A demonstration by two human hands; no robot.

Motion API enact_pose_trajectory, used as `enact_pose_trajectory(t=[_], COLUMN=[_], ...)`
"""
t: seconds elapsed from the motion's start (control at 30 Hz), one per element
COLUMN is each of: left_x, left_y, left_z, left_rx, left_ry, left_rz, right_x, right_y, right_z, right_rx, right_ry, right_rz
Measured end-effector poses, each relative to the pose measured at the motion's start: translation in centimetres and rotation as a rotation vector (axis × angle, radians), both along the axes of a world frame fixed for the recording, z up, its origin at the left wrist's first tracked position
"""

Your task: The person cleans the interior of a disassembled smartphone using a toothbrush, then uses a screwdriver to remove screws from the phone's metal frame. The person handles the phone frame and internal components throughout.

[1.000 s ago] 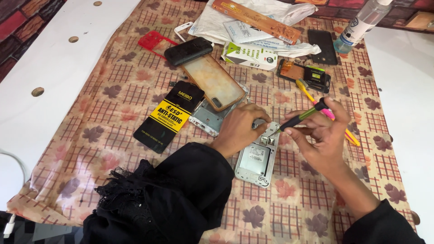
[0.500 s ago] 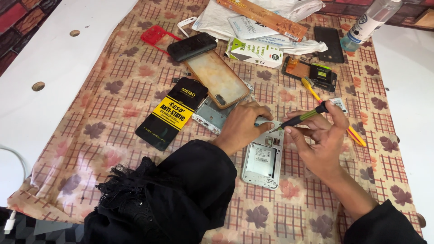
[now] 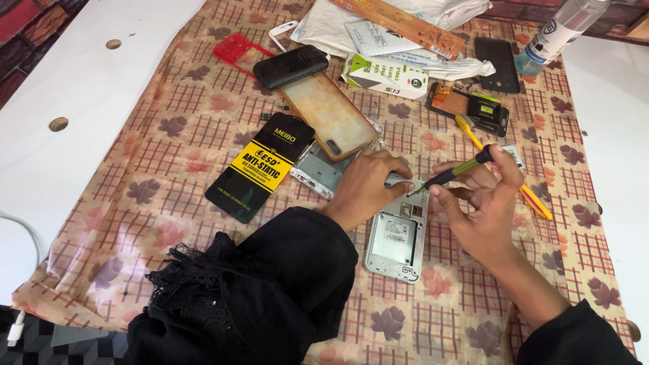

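The left hand [image 3: 368,182] reaches in from the lower left, its forearm covered by a black lace-edged sleeve [image 3: 270,284], and lies palm down with the fingers curled and pressed onto the upper end of an opened silver phone body [image 3: 399,236], pinning it to the cloth. That phone body lies back-side up on the brown checked tablecloth [image 3: 169,182] with leaf prints, at the centre of the work area, its lower end pointing toward the person. The right hand [image 3: 483,203] comes in from the lower right, wrist bent, palm turned partly upward; thumb and forefinger are pinched closed around a slim screwdriver with a green and black handle [image 3: 456,171], while the other fingers are loosely bent beneath it. The screwdriver slants down to the left, and its tip meets the top edge of the phone body right next to the left hand's fingertips. Just beside the left hand, on its far side, lies a grey metal phone frame [image 3: 318,169], partly under a clear yellowed phone case [image 3: 328,115]. Left of these rests a black and yellow flat packet [image 3: 260,169]. Behind the right hand lie a yellow-handled tool [image 3: 470,132] and a dismantled phone with an orange interior [image 3: 466,105]. Farther back are a black phone [image 3: 291,65], a red phone frame [image 3: 236,51], a white and green box [image 3: 385,73], and a clear bottle [image 3: 558,30] at the cloth's far right corner.
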State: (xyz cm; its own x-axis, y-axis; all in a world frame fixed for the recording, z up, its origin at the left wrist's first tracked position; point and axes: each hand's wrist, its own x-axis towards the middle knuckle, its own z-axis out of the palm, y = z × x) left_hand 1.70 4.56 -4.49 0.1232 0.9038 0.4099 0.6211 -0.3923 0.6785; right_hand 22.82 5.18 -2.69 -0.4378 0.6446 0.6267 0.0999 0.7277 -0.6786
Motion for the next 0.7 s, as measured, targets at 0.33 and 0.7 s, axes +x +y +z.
enact_pose_trajectory(t=[0.33, 0.7], left_x=[0.07, 0.09], left_y=[-0.05, -0.03], left_z=[0.05, -0.21], left_rx=[-0.007, 0.033], left_ry=[-0.003, 0.002], left_rz=[0.008, 0.01], right_x=[-0.11, -0.66], right_y=[0.65, 0.75], right_z=[0.66, 0.29], right_rx=[0.127, 0.221], right_ry=[-0.039, -0.096], right_rz=[-0.028, 0.081])
